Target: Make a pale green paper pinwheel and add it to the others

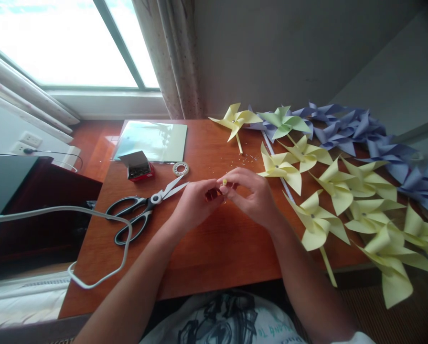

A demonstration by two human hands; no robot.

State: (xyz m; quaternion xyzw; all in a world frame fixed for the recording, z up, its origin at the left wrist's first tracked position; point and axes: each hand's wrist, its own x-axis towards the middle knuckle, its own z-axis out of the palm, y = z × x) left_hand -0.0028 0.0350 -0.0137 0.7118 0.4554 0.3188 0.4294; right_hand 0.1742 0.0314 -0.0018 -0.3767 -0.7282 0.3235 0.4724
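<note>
Both hands meeting over the middle of the wooden surface [214, 253]. Left hand [194, 205] curled nearly closed, fingertips pinched on a small dark reddish piece [212, 194] too tiny to identify. Right hand [251, 193] likewise curled, thumb and forefinger pinching a small yellow bit [224, 182] just above the reddish piece; fingertips of the two hands touching or nearly so. Both small pieces held slightly above the surface, near its centre.

Just left of the left hand, black-handled scissors [142, 212] lying flat, blades partly open and pointing toward the hands. Behind the scissors, a small open red box [139, 167] of dark pins or tacks, and beside it a white roll of tape [180, 168]. Farther back, a pale green sheet [153, 141] flat near the window [63, 43]. A scatter of tiny specks [248, 157] on the surface beyond the right hand.

To the right, a spread of finished paper pinwheels: yellow pinwheels [343, 191] nearest, overlapping along the right edge, one green pinwheel [283, 122] at the back, purple pinwheels [371, 134] against the wall. A white cable [92, 215] looping across the left edge of the surface. Printed shirt [221, 320] visible at the bottom.
</note>
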